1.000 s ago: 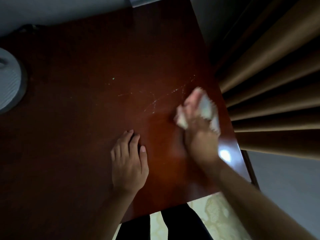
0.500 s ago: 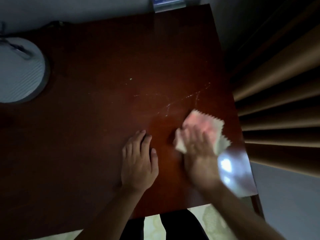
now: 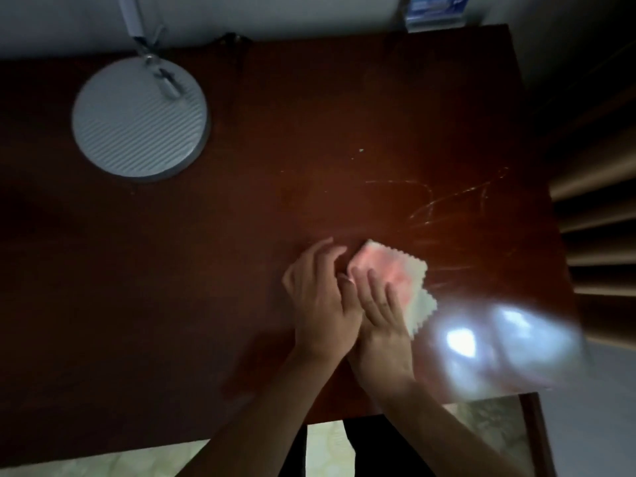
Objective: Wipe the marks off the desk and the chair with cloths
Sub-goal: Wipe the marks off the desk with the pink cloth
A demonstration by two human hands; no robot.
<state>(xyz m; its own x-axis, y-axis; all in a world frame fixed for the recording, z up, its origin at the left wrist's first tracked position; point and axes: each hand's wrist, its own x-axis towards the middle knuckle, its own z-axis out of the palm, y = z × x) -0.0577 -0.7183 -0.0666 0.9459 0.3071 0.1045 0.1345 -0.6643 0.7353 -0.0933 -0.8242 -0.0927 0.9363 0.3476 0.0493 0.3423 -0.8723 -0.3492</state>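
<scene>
Head view: the right hand (image 3: 380, 304) lies flat with straight fingers on a pale, pinkish cloth (image 3: 395, 273) with zigzag edges, pressing it to the dark wooden desk (image 3: 241, 235). The cloth sticks out beyond the fingertips and to the hand's right side. The left hand (image 3: 318, 297) sits just beside it, touching the right hand, fingers loosely bent and holding nothing. Faint whitish marks (image 3: 447, 197) streak the desk beyond the cloth. A round grey lamp base (image 3: 139, 122) stands well apart at far left

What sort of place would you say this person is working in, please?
Probably a bedroom or hotel room: a dark wooden desk against a wall, a lamp's round base on it, and pleated curtains alongside.
</scene>
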